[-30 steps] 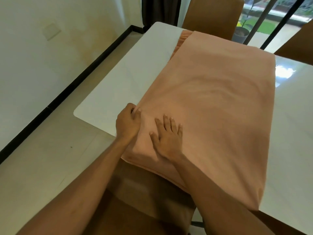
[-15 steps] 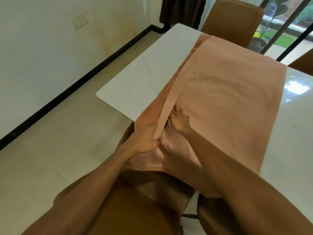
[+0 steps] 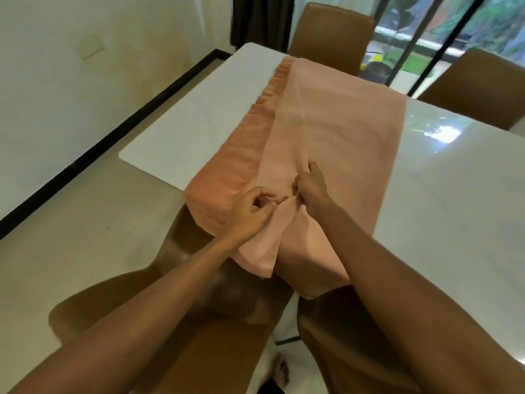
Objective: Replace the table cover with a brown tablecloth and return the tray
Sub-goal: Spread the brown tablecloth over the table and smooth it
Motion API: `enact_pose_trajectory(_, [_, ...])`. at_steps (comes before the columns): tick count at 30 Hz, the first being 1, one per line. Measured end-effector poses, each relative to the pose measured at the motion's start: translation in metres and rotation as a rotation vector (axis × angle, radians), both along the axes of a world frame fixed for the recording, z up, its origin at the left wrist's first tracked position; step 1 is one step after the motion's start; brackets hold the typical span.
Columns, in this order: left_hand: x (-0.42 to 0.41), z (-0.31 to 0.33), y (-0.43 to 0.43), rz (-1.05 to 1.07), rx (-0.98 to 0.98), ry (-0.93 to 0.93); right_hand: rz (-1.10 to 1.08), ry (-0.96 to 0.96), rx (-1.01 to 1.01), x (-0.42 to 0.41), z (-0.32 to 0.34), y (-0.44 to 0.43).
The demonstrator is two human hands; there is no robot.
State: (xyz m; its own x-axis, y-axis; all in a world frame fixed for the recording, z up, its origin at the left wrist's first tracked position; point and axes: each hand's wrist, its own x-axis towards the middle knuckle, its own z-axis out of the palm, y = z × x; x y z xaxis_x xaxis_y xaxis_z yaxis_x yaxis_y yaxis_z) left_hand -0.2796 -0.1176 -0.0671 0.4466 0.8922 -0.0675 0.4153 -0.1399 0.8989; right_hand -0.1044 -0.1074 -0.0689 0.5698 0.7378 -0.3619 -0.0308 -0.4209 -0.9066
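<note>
Brown tablecloth (image 3: pixel 335 132), folded in layers, lies along the white table (image 3: pixel 454 194), near end draped over the edge, where our left hand (image 3: pixel 250 217) pinches its top layer and our right hand (image 3: pixel 311 191), just beside, grips a fold.

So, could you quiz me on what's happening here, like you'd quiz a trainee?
1. Of the left hand and the right hand, which grips the tablecloth? A) left only B) right only C) both
2. How many chairs show beyond the far side of the table?
3. True or false: the tablecloth is spread over the whole table.

Key: 1 C. 2 two. 3 false: it lies folded, with bare white tabletop on both sides.
</note>
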Motion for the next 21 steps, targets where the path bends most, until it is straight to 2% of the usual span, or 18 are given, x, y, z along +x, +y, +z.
enact_pose_trajectory(3, [0.022, -0.001, 0.003, 0.027, -0.054, 0.110, 0.013, -0.257, 0.018, 0.041, 0.007, -0.037])
enact_pose_trajectory(7, [0.042, -0.022, 0.015, -0.088, -0.200, 0.377, 0.150, -0.520, -0.048, 0.094, 0.019, -0.075])
enact_pose_trajectory(12, [0.060, -0.045, 0.021, -0.302, -0.041, 0.866, 0.143, -0.737, -0.332, 0.171, 0.020, -0.132])
enact_pose_trajectory(16, [0.073, -0.049, 0.029, -0.282, -0.177, 0.923, 0.041, -0.841, -0.612, 0.220, 0.013, -0.181])
enact_pose_trajectory(21, [0.079, -0.066, 0.031, -0.347, -0.148, 1.038, -0.116, -0.812, -0.859, 0.248, -0.015, -0.224])
